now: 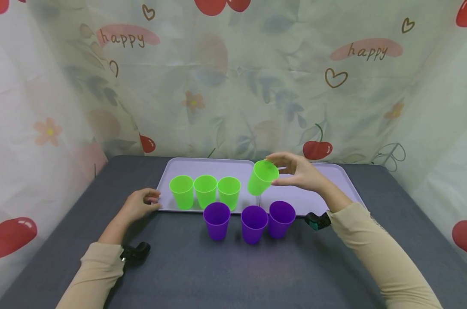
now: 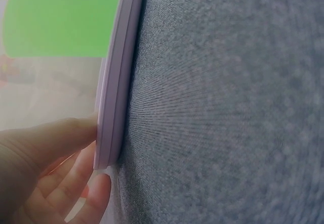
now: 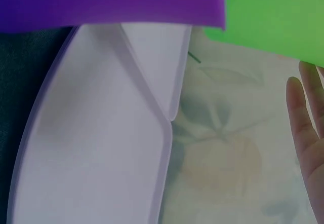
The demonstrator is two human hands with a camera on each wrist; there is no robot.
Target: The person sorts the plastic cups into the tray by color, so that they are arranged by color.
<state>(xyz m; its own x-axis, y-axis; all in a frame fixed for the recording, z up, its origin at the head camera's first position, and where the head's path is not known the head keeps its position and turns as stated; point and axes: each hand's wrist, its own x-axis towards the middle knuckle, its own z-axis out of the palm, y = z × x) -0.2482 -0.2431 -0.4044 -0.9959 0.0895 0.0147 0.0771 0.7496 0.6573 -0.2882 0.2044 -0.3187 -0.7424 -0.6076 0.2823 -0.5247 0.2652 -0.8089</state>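
My right hand (image 1: 297, 174) grips a green cup (image 1: 261, 180) near its rim, thumb on the near side and fingers on the far side. The cup tilts, mouth toward the hand, and overlaps the line where two lilac trays meet. In the right wrist view, fingertips (image 3: 306, 72) touch the green cup (image 3: 283, 16). At the left tray's (image 1: 163, 189) left front corner, my left hand (image 1: 140, 204) holds the rim (image 2: 111, 107), thumb against it and fingers bent around the corner. Three upright green cups (image 1: 181, 193) stand in a row on this tray.
Three upright purple cups (image 1: 216, 221) stand along the trays' front edge, two close together on the right. The right tray (image 1: 322, 197) adjoins the left one on a dark grey tabletop (image 1: 202, 274). A patterned curtain (image 1: 237, 86) rises behind and beside the table.
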